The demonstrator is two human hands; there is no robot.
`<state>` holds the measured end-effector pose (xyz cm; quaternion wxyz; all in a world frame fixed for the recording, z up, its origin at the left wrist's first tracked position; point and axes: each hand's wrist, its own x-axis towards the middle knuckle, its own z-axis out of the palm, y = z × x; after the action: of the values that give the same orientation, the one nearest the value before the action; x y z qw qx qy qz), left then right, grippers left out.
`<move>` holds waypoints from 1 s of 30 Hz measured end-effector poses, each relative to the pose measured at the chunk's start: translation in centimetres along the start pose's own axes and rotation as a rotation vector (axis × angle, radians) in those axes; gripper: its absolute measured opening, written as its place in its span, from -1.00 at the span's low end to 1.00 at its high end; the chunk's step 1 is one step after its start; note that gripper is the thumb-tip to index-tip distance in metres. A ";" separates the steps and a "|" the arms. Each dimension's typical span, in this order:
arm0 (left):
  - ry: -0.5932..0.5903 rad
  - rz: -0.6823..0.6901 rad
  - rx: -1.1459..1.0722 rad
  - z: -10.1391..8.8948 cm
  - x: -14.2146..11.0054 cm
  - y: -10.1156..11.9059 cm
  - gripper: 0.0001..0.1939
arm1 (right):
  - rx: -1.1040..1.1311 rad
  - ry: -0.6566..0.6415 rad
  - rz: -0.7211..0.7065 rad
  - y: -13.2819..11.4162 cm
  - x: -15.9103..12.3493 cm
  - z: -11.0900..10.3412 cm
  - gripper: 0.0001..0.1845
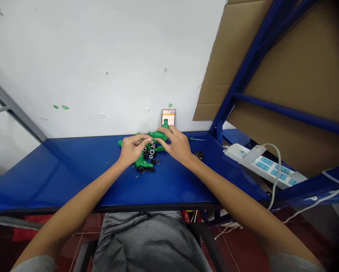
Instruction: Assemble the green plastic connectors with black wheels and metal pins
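Observation:
A heap of green plastic hose fittings (142, 162) with small black rings (151, 152) lies at the back middle of the blue table (73, 166). My left hand (132, 149) rests over the heap's left side, fingers curled on a green piece. My right hand (177, 144) is closed on a green fitting (158, 135) held just above the heap. The two hands nearly touch over the pile.
A small upright phone-like screen (168, 118) leans on the white wall behind the pile. A screwdriver (196, 139) and a black disc (199, 154) lie to the right. A white power strip (267, 166) with cables sits on the blue shelf, cardboard (285, 68) above it. Small screws lie scattered.

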<state>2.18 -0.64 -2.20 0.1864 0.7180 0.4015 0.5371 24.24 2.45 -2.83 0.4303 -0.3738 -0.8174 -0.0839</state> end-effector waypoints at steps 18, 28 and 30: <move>-0.086 0.009 0.024 -0.7 0.4 0.7 -0.79 | -0.152 -0.018 -0.131 1.5 0.2 -0.6 -0.65; 0.095 0.270 -0.046 -0.7 0.7 0.4 -0.82 | 0.454 -0.035 0.059 -0.3 0.1 0.5 -0.63; 0.091 0.336 -0.057 -1.0 1.0 0.5 -0.83 | 0.635 -0.089 0.141 -0.7 0.2 0.9 -0.63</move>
<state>1.50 -0.37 -0.90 0.0961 0.7444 0.2687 0.6037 23.14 2.47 -3.14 0.4939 -0.2799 -0.7928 0.2217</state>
